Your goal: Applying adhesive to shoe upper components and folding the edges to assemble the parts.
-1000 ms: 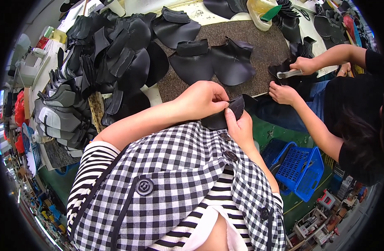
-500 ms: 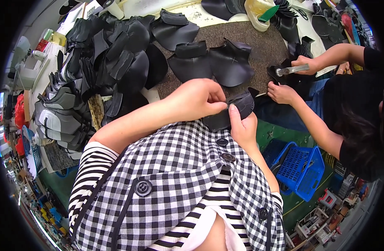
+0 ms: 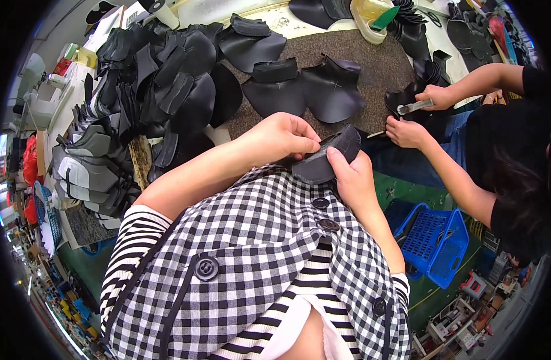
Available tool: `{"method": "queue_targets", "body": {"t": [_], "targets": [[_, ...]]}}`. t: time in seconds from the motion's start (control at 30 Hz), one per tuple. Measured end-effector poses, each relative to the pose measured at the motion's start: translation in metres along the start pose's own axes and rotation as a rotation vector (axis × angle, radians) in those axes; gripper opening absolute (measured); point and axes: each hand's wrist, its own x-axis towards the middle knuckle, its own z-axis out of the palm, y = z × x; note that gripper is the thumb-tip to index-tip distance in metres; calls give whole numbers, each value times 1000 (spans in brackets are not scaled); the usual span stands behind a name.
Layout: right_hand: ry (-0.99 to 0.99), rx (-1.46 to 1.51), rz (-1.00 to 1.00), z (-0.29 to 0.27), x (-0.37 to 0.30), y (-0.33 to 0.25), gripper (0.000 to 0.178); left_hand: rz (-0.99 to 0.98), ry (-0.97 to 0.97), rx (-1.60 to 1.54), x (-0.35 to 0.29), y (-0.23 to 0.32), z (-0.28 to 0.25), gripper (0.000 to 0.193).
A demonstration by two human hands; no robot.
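Both hands pinch one black leather shoe-upper piece (image 3: 329, 157) held just above the person's checked pinafore (image 3: 257, 264). The left hand (image 3: 281, 135) closes its fingertips on the piece's upper left edge, thumb pressed against forefinger. The right hand (image 3: 353, 177) grips it from below, thumb on the near face and fingers curled behind, so the piece stands bent and slightly folded between them. It sits at the near edge of the brown felt mat (image 3: 371, 57) that covers the worktable, close to the person's chest.

On the mat beyond lie two flat black upper pieces (image 3: 311, 87), touching each other. To the left rises a big heap of black cut pieces (image 3: 167, 90), with grey and white stacked pieces (image 3: 89, 168) beside it.

At the right a co-worker in a black top works on another dark piece: one co-worker's hand (image 3: 440, 96) holds a metal tool (image 3: 414, 107), the other hand (image 3: 407, 132) rests just below it. A blue plastic basket (image 3: 437, 243) stands on the floor below.
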Motion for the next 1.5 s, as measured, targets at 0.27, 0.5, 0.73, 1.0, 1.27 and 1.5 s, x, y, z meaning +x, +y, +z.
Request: {"method": "queue_targets", "body": {"t": [0.27, 0.5, 0.73, 1.0, 1.27, 1.5], "targets": [[-4, 128, 108, -1, -1, -6, 25, -130, -109, -280, 2, -2, -5, 15], [9, 71, 123, -3, 2, -2, 26, -146, -92, -372, 1, 4, -5, 20], [18, 14, 107, 0, 5, -5, 26, 66, -13, 1, 6, 2, 0, 16], [118, -128, -588, -34, 15, -38, 36, 30, -190, 10, -1, 26, -30, 16], [-353, -377, -697, -50, 37, -45, 31, 271, -199, 631, -10, 65, -14, 17], [-118, -395, -775, -52, 32, -43, 25, 309, -101, 501, -12, 64, -9, 25]]}}
